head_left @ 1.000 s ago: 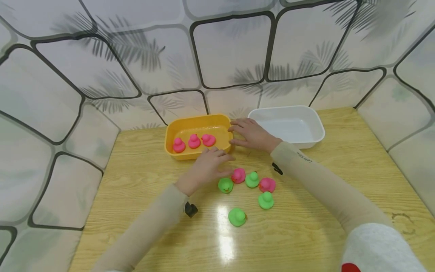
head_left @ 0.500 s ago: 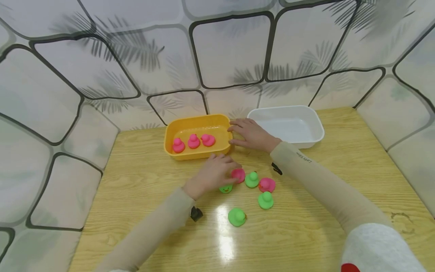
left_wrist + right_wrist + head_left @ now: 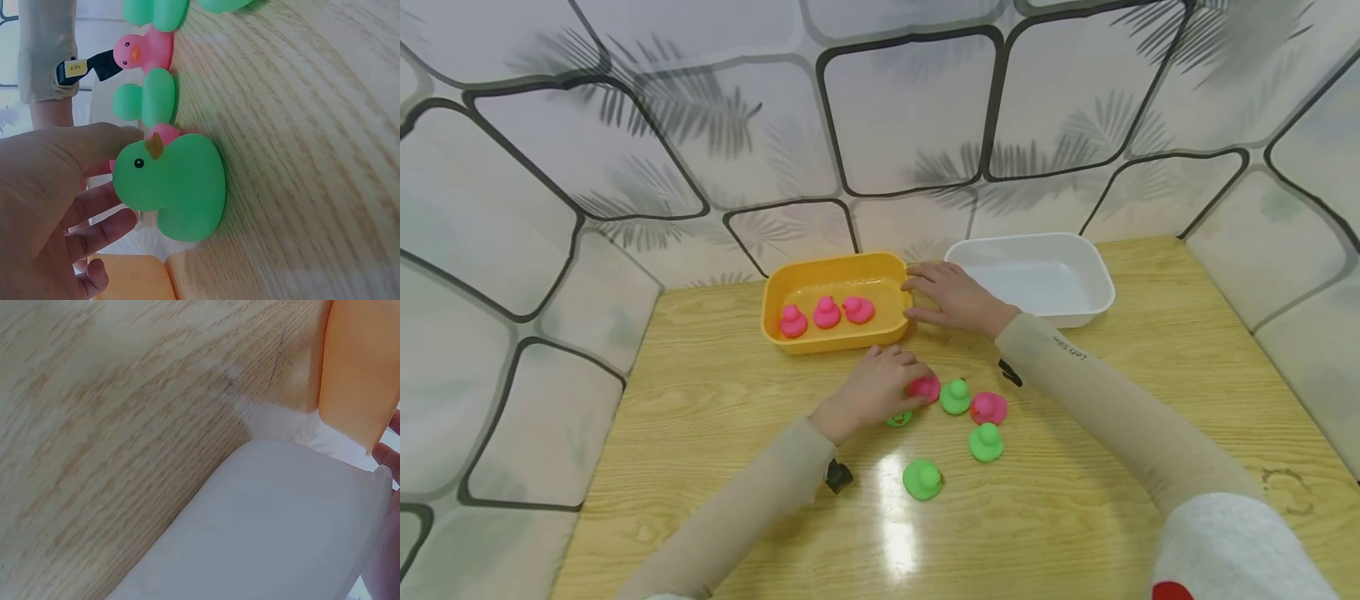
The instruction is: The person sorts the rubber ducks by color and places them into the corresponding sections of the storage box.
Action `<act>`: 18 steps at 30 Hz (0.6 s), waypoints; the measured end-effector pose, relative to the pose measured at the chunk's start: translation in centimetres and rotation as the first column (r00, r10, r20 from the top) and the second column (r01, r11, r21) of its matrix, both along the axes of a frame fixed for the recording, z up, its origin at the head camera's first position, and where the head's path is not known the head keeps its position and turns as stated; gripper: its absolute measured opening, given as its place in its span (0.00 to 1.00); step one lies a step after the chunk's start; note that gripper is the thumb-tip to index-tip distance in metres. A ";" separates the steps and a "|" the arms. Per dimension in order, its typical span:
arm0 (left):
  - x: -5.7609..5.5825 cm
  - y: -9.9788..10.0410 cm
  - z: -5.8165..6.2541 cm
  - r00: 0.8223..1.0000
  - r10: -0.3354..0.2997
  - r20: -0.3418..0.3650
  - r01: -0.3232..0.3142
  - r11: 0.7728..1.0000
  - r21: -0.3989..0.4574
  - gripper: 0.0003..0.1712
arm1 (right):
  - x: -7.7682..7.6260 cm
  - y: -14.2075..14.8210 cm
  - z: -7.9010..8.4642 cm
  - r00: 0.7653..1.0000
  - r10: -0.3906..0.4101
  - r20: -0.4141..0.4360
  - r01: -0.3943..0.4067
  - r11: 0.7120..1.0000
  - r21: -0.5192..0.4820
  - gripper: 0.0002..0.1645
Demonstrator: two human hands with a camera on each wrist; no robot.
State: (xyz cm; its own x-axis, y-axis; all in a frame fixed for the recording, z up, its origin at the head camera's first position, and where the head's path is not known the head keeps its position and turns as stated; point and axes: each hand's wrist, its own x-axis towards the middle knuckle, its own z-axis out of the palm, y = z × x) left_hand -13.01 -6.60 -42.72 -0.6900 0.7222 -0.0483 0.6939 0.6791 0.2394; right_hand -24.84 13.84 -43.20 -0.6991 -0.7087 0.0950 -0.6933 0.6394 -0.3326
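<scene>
My left hand [image 3: 874, 390] has its thumb and fingers around a pink rubber duck [image 3: 928, 389] on the table. In the left wrist view, a green rubber duck [image 3: 187, 187] stands in front and hides most of that pink one. My right hand [image 3: 957, 297] rests its fingertips at the right rim of a yellow tub [image 3: 850, 341], fingers spread and loosely bent. Inside the tub sit three pink ducks [image 3: 827, 313]. Only the right hand's fingertips [image 3: 385, 456] show at the edge of the right wrist view.
To the right stands a white tub [image 3: 1060, 320], behind the right forearm. More ducks lie on the wooden table [image 3: 715, 400]: a green one [image 3: 955, 397], a pink one [image 3: 989, 408], another green [image 3: 986, 443] and a nearer green [image 3: 922, 480]. A patterned wall [image 3: 910, 117] rises behind.
My left hand has moved right and slightly nearer, from beside the yellow tub's front edge onto the pink duck. The right hand has stayed at the tub's rim.
</scene>
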 end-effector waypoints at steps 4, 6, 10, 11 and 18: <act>0.0 0.0 -0.1 1.000 0.004 -0.001 -0.004 1.000 -0.007 0.20 | 0.0 0.0 0.0 1.000 -0.001 0.001 0.001 1.000 0.002 0.32; 0.0 0.0 0.0 1.000 0.006 -0.002 -0.006 1.000 -0.009 0.20 | 0.0 0.0 0.0 1.000 -0.003 0.001 0.003 1.000 0.008 0.32; 0.0 -0.1 0.3 1.000 0.013 -0.001 -0.013 1.000 -0.003 0.19 | 0.0 -0.1 -0.1 1.000 -0.004 0.003 0.004 1.000 0.012 0.32; -0.1 -0.1 0.4 1.000 0.015 -0.002 -0.015 1.000 0.002 0.19 | 0.0 -0.1 -0.1 1.000 -0.003 0.002 0.003 1.000 0.013 0.32; -0.4 -0.6 2.0 1.000 0.028 0.004 -0.028 0.999 0.027 0.20 | 0.1 -0.1 0.1 1.000 -0.014 0.000 0.014 1.000 0.016 0.35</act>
State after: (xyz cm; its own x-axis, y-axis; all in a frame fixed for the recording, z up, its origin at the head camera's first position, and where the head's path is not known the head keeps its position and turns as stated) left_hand -13.39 -7.18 -40.77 -0.7101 0.7034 -0.0316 0.6737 0.6917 0.2603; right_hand -24.78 13.73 -43.12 -0.7093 -0.7000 0.0832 -0.6838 0.6546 -0.3225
